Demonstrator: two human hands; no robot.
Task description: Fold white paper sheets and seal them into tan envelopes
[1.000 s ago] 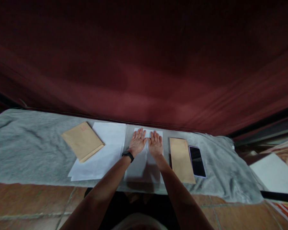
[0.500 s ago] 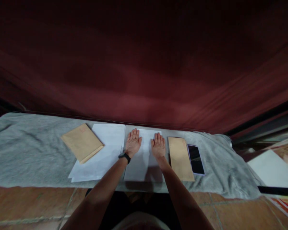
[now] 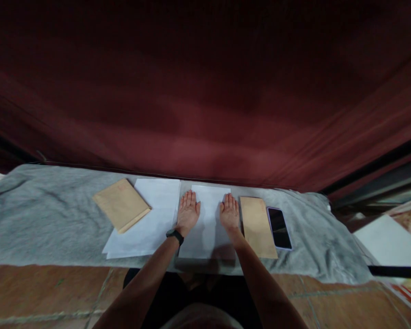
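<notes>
White paper (image 3: pixel 207 233) lies flat in front of me on the grey cloth. At its left edge my left hand (image 3: pixel 188 211) rests palm up, fingers stretched out and holding nothing; a dark watch (image 3: pixel 175 236) is on that wrist. Over the right edge of the paper lies my right hand (image 3: pixel 229 212), also palm up with extended fingers and nothing in it. Just right of it is a long brown envelope (image 3: pixel 258 226). More white sheets (image 3: pixel 144 233) are left of my left hand, partly under a wider brown envelope (image 3: pixel 121 204).
A phone (image 3: pixel 280 228) lies right of the long envelope. The grey cloth (image 3: pixel 55 219) covers a narrow surface against a dark red backdrop (image 3: pixel 205 151). A white sheet-like object (image 3: pixel 390 240) is at the far right. Tiled floor (image 3: pixel 37 292) shows below.
Both palm-up hands have moved slightly lower in view and further apart, my left hand to the left and my right hand to the right. The left envelope and sheets appear slightly further right.
</notes>
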